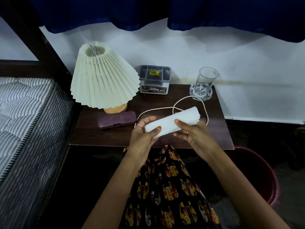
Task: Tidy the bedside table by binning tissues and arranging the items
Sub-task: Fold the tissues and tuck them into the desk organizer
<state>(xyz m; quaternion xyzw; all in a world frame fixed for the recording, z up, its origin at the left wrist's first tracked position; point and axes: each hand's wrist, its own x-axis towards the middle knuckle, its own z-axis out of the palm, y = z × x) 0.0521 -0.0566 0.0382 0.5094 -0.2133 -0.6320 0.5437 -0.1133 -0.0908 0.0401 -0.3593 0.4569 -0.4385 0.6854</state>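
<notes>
Both hands are gripping a folded stack of white tissues (173, 120) just above the front of the dark wooden worktop (102, 134). Left hand (145, 131) is curling around the near end with the thumb pressing on top, and the right hand (189, 131) is pinching the far half, fingers wrapping over it. A pale cord (175, 104) is looping across the worktop right behind the tissues. Over on the left a lamp (104, 76) with a pleated cream shade is standing, with a purple case (117, 121) lying flat just in front of its base. A grey organiser box (154, 80) is sitting at the back against the wall, and a clear glass (206, 80) is standing upright on a glass coaster (200, 93) in the back right corner. A dark red bin (257, 176) is sitting on the floor off the right side, and a striped mattress (24, 113) is showing on the left.
</notes>
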